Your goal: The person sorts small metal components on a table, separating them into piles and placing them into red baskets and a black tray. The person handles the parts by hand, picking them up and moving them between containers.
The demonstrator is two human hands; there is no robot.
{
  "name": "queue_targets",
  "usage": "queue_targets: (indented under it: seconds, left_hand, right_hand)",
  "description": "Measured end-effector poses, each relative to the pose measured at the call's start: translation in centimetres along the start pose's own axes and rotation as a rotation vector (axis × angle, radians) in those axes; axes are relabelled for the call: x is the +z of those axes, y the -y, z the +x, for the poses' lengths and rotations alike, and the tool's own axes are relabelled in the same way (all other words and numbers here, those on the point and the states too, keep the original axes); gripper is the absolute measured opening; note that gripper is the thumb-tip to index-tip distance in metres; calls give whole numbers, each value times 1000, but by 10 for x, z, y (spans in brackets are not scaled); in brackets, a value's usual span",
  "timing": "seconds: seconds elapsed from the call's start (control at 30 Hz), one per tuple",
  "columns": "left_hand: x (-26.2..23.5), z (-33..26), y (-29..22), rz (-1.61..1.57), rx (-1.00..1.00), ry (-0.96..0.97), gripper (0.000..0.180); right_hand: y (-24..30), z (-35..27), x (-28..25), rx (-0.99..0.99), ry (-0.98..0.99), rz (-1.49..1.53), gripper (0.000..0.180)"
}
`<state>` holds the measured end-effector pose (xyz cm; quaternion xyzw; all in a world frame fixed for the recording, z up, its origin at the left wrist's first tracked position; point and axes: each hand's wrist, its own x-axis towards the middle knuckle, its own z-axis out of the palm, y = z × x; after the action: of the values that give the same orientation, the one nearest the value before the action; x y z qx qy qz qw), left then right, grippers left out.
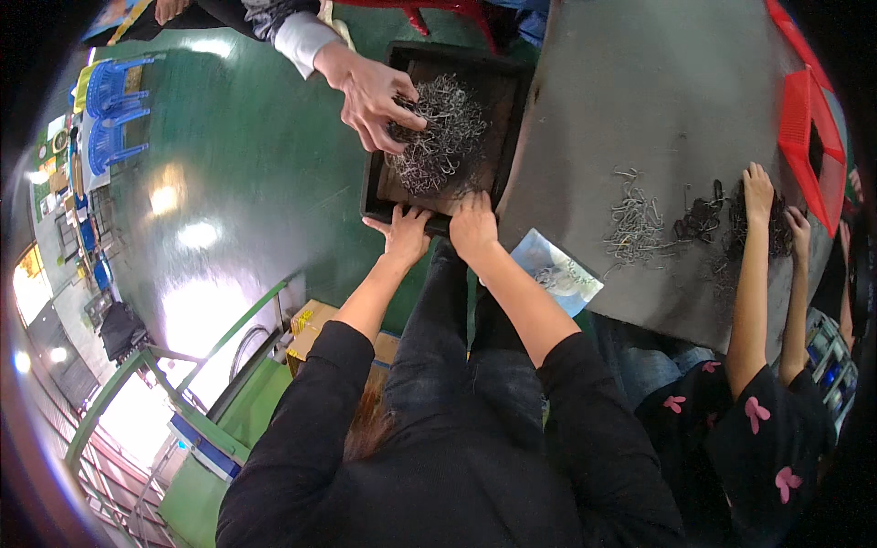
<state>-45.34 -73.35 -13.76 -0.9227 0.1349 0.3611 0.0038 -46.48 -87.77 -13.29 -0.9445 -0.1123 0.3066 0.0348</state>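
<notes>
A dark shallow tray (499,119) is in front of me at the left edge of the table. In it lies a tangled heap of small bent wire hooks (448,128). My left hand (406,234) grips the tray's near rim, its thumb stretched out to the left. Close to the near right corner, my right hand (473,228) is closed over the same rim, fingers reaching inside. Another person's hand (373,99), in a light cuff, comes from the far left and rests on the heap with bent fingers.
On the grey table (630,82) are loose silvery hooks (635,224) and a darker clump (702,217), where a co-worker's hands (758,190) work. A red plastic basket (797,114) stands at the right. A printed sheet (554,274) overhangs the near edge. Blue chairs (114,114) stand far left.
</notes>
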Motion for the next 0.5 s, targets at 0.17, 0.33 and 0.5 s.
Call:
queue_targets:
  seconds: [0.17, 0.33, 0.5]
  left_hand:
    - [4, 10, -3, 6, -112, -61, 54]
    - [-25, 32, 14, -97, -50, 158, 43]
    - [-19, 44, -3, -219, -89, 73, 39]
  right_hand:
    - [-6, 43, 39, 79, 192, 53, 45]
    - [-6, 49, 34, 67, 296, -51, 40]
    - [-2, 55, 48, 102, 200, 116, 37]
